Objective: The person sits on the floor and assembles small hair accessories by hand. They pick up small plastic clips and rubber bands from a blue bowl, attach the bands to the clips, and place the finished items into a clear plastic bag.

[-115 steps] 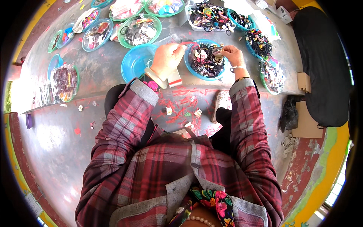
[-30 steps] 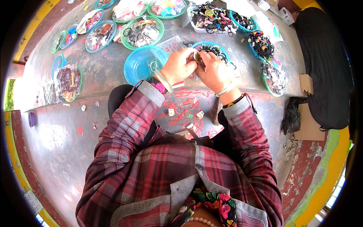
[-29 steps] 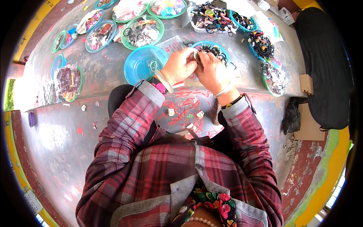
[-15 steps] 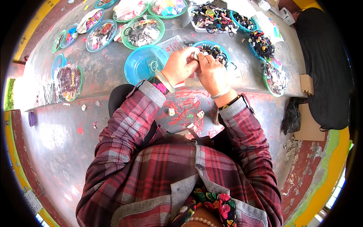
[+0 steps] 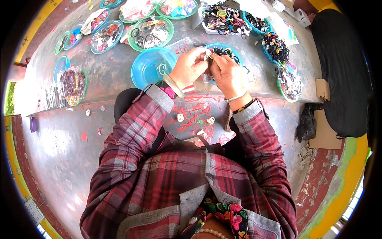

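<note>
My left hand [image 5: 188, 68] is closed in a pinch on a small whitish piece [image 5: 207, 55], too small to name. Beside it, my right hand [image 5: 229, 77] is closed, its thumb and fingertips at the same piece. Close to my left wrist stands a blue basin [image 5: 138, 71] with a thin white loop in it. Beyond my right hand, and partly hidden by it, sits another blue basin [image 5: 239, 57] of dark elastic hair ties [image 5: 223, 51].
Plastic baskets of small goods stand along the back, among them a green one [image 5: 172, 35]. Dark hair ties fill a white tub [image 5: 207, 30]. Red scraps [image 5: 190, 113] litter the ground before me. A black bag [image 5: 307, 121] lies at right.
My right hand has shifted slightly right and turned, and its fingertips have drawn a little away from the left ones. The left hand has barely moved.
</note>
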The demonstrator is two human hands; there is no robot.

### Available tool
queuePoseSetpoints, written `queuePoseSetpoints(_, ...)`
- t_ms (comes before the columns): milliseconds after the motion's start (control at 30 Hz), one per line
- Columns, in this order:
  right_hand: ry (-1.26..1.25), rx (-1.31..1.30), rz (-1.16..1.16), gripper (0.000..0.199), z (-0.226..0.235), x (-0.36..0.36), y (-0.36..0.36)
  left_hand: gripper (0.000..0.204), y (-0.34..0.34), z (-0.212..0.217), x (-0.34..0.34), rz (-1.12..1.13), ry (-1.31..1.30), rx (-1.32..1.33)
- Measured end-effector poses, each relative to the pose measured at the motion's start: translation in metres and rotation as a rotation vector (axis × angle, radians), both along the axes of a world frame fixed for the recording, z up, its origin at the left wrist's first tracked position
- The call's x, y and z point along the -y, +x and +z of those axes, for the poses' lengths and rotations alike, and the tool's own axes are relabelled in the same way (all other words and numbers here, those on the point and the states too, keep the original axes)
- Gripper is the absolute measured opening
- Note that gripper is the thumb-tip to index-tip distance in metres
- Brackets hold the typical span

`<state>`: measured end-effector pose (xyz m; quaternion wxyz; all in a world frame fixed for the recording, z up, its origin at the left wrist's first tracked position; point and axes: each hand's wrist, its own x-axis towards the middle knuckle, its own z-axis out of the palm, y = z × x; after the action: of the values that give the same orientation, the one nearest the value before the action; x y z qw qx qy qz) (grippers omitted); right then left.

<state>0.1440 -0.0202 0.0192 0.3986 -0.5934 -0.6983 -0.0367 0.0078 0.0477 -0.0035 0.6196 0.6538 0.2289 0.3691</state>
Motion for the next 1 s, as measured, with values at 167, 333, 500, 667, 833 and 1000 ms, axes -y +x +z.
queuePoseSetpoints(167, -0.200, 0.293, -0.132, 0.024, -0.009, 0.004, -0.003, 0.026, 0.000, 0.009, 0.006, 0.099, 0.355, -0.340)
queuePoseSetpoints(333, -0.163, 0.530, -0.150, 0.027, -0.009, 0.003, -0.003, 0.021, 0.006, -0.005, 0.009, 0.217, 0.299, -0.330)
queuePoseSetpoints(500, -0.080, 0.622, -0.137, 0.023, -0.004, 0.001, -0.005, 0.016, 0.005, -0.002, 0.008, 0.229, 0.334, -0.404)
queuePoseSetpoints(667, -0.092, 0.641, -0.112, 0.018, -0.011, 0.001, -0.004, 0.015, 0.004, -0.002, 0.006, 0.177, 0.380, -0.435)
queuePoseSetpoints(833, -0.120, 0.542, -0.175, 0.013, -0.019, 0.001, -0.006, 0.016, 0.003, -0.015, -0.002, 0.045, 0.439, -0.484)
queuePoseSetpoints(1000, -0.121, 0.212, -0.197, 0.013, -0.012, -0.007, 0.008, 0.016, -0.002, -0.010, -0.002, -0.037, 0.343, -0.369)
